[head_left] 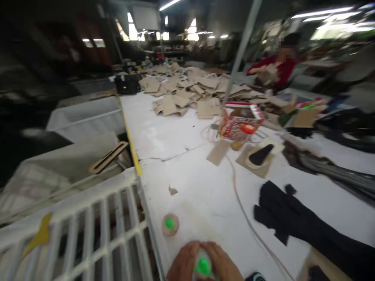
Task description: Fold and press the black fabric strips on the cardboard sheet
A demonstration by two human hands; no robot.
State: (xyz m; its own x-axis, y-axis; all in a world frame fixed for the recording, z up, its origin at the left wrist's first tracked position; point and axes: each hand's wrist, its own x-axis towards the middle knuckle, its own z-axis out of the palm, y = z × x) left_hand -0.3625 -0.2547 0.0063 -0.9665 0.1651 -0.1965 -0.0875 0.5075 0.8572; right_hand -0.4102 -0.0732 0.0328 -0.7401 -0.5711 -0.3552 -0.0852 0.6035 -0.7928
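At the near edge of the white table [193, 175], my left hand [184, 260] and my right hand [222, 262] curl round a small pale container [203, 267] with a bright green patch on top. Both hands are closed against its sides, one on each side. Just beyond them lies a round lid-like piece [170, 224] with green smeared on it, touched by neither hand. A small brown scrap [172, 190] rests farther up the table. The lower parts of my hands are cut off by the frame.
Left of the table edge stand a white slatted rack [96, 234] and white bins [88, 119]. Black fabric pieces [295, 214], a cord [243, 210] and a red patterned box [238, 123] lie to the right. Brown sheets [187, 91] pile up behind, near a person in red [285, 72].
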